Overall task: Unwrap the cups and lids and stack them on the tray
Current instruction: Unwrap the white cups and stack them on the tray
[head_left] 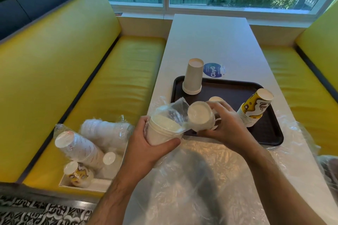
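Observation:
My left hand (146, 142) grips a short stack of white paper cups (161, 131) still partly inside a clear plastic wrap (173, 109), over the table's front left. My right hand (228, 124) holds a second stack of white cups (200, 117), bottom toward me, at the near edge of the dark brown tray (267, 133). On the tray stand an upturned stack of plain white cups (193, 76) at the far left and a leaning stack of yellow-patterned cups (256, 107) at the right. Another white cup (215, 99) peeks out behind my right hand.
A white box (95, 184) on the yellow bench (117, 71) to the left holds several wrapped sleeves of cups and lids (82, 148). Loose clear plastic sheet (192, 179) covers the near table. A round blue sticker (214, 70) lies beyond the tray. A window is at the far end.

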Demonstrator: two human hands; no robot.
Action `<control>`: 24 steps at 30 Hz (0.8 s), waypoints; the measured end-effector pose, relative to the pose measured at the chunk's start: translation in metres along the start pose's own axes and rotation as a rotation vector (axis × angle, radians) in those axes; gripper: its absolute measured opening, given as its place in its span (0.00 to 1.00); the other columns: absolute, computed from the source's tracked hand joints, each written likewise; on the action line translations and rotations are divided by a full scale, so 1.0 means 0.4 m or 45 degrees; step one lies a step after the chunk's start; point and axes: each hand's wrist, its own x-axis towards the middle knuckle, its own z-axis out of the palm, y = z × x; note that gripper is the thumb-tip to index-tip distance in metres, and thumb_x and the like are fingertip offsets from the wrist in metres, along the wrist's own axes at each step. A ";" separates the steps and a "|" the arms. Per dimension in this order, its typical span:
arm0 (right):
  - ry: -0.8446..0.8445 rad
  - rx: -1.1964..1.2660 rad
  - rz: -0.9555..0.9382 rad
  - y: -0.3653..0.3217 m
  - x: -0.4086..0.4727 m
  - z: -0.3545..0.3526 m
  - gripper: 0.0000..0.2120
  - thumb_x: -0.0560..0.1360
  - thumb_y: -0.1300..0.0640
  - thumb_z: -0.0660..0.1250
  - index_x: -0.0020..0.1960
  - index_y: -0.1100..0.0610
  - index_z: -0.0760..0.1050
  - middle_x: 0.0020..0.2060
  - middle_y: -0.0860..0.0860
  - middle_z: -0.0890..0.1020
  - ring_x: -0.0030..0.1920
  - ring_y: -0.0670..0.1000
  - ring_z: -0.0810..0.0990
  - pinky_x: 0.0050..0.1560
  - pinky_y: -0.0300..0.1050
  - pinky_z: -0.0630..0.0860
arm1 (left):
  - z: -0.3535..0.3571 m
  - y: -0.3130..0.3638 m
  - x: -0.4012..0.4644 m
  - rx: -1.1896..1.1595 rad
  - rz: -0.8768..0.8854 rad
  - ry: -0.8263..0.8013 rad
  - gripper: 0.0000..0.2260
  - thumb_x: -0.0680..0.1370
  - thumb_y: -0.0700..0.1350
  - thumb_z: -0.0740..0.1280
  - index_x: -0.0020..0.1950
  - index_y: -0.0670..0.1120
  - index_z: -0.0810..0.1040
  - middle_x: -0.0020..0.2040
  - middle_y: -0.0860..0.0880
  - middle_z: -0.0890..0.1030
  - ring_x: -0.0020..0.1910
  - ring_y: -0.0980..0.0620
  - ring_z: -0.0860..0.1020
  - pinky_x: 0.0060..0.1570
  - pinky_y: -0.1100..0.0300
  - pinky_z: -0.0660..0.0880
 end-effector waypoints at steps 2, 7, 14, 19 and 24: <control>0.136 0.025 0.031 0.018 0.014 -0.015 0.41 0.64 0.45 0.81 0.73 0.49 0.69 0.65 0.42 0.71 0.62 0.48 0.74 0.61 0.49 0.78 | -0.003 0.000 0.004 -0.034 -0.003 0.013 0.30 0.56 0.61 0.79 0.54 0.55 0.76 0.48 0.58 0.83 0.46 0.58 0.82 0.44 0.62 0.80; 0.480 0.169 0.200 0.055 0.057 -0.039 0.41 0.68 0.48 0.80 0.75 0.53 0.65 0.65 0.49 0.76 0.59 0.50 0.76 0.55 0.45 0.74 | -0.003 -0.014 0.009 -0.075 -0.046 -0.002 0.31 0.57 0.61 0.80 0.55 0.53 0.76 0.48 0.54 0.84 0.46 0.54 0.83 0.45 0.56 0.82; 0.372 0.156 0.374 0.122 0.071 0.021 0.40 0.69 0.50 0.80 0.74 0.53 0.64 0.67 0.53 0.77 0.62 0.51 0.76 0.61 0.53 0.76 | -0.006 -0.026 0.010 -0.072 -0.075 -0.038 0.30 0.58 0.61 0.80 0.56 0.54 0.76 0.49 0.54 0.84 0.47 0.53 0.83 0.47 0.52 0.83; 0.268 0.202 0.451 0.157 0.056 0.061 0.38 0.70 0.53 0.80 0.74 0.54 0.65 0.67 0.54 0.77 0.65 0.56 0.76 0.64 0.57 0.77 | -0.016 -0.030 0.006 -0.060 -0.080 -0.025 0.29 0.58 0.60 0.80 0.55 0.55 0.76 0.49 0.54 0.84 0.48 0.54 0.83 0.47 0.55 0.83; 0.217 0.199 0.497 0.183 0.045 0.088 0.37 0.69 0.52 0.80 0.72 0.51 0.65 0.65 0.52 0.78 0.63 0.56 0.78 0.64 0.59 0.77 | -0.016 -0.033 0.005 -0.006 -0.105 -0.011 0.31 0.60 0.56 0.83 0.59 0.56 0.76 0.51 0.56 0.84 0.48 0.57 0.83 0.45 0.59 0.82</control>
